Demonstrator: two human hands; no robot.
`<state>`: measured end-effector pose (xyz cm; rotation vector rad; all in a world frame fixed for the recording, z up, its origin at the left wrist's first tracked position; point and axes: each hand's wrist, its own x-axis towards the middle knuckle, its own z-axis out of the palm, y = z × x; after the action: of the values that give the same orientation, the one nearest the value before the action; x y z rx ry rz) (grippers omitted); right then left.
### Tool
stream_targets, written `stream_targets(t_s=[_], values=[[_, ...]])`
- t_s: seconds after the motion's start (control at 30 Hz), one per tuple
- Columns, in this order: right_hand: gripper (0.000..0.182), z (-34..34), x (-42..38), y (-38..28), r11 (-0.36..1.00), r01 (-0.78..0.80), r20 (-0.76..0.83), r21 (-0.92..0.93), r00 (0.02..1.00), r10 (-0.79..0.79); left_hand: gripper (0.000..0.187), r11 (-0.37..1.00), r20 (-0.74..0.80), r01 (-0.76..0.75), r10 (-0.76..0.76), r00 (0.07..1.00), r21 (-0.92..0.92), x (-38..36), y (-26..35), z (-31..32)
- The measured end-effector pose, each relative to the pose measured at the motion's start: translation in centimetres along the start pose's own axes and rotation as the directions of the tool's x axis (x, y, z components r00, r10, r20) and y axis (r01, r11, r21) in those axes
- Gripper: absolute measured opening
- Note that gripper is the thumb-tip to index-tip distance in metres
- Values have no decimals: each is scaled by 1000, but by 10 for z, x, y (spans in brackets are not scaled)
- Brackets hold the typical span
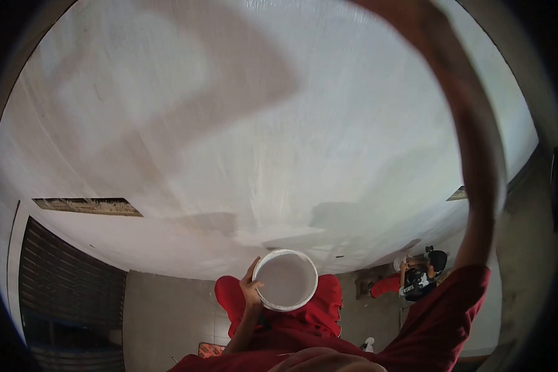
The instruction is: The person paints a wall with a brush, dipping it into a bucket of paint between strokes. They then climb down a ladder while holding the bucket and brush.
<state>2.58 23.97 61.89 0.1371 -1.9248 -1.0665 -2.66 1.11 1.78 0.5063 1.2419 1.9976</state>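
My left hand (252, 289) grips the left rim of a white bucket (315, 286), which rests above my lap and holds a pale, whitish liquid. My right arm is raised high and curves up along the right side to the top edge of the view. The right hand itself lies beyond that edge, so its fingers and anything in them are hidden. In front of me stands a large white wall (260, 142) with streaky, partly shiny marks and the shadow of an arm across its upper left.
A co-worker (421, 276) in a dark cap sits low at the right, near the wall's foot. Narrow openings (88, 206) cut the wall at left and right. A dark slatted shutter (68, 273) stands at the lower left, beside the tiled floor (167, 310). A red patterned item (211, 350) lies there.
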Motion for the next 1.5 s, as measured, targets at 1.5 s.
stream_targets(t_s=[1.5], values=[[21, 88, -320, -296, 941, -190, 467, 282, 884, 39, 78, 967, 37, -92, 86, 996, 237, -2, 13, 6]])
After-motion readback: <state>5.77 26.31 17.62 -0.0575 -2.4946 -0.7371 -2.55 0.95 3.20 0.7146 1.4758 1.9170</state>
